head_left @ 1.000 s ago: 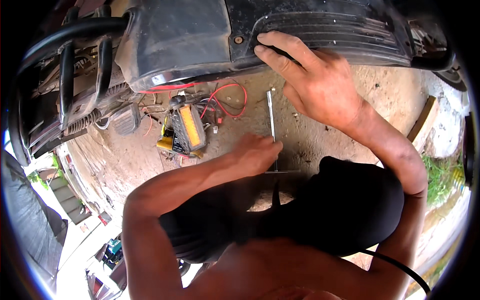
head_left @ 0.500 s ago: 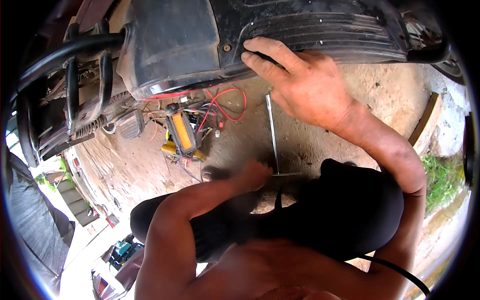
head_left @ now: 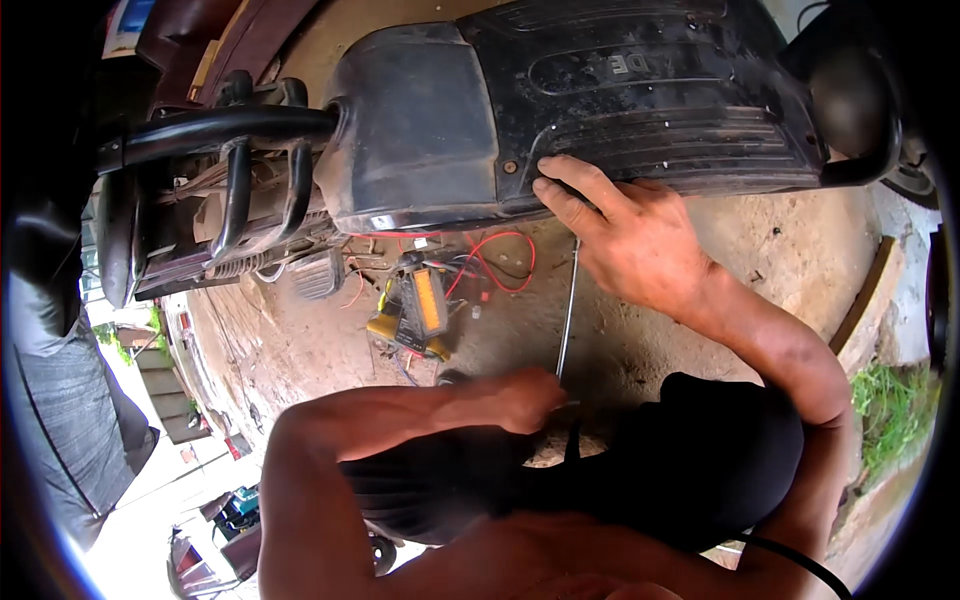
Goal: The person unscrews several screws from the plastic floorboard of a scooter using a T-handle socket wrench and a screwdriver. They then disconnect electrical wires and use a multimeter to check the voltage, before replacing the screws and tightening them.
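Observation:
My left hand (head_left: 532, 400) is closed around the handle end of a T-handle wrench (head_left: 570, 315). The wrench's thin metal shaft points away from me, its far tip close to the underside of a black plastic footboard (head_left: 640, 95) on a vehicle. My right hand (head_left: 640, 240) rests at the footboard's near edge. Its index and middle fingers stretch flat over the ribbed surface beside a round screw head (head_left: 510, 167); its thumb is hard to see. The wrench's crossbar is partly hidden by my left fist.
A yellow-and-black device with an amber panel (head_left: 430, 300) lies on the dirt ground amid red wire (head_left: 512, 235). Black tube bars (head_left: 235, 200) and a coil spring stick out on the left. Grey cloth (head_left: 65, 430) hangs far left. A plank (head_left: 865, 290) lies right.
The view has shifted, so the vehicle sits lower and further right in it. My left hand has moved onto the wrench's crossbar. My right fingers stay on the footboard near the screw.

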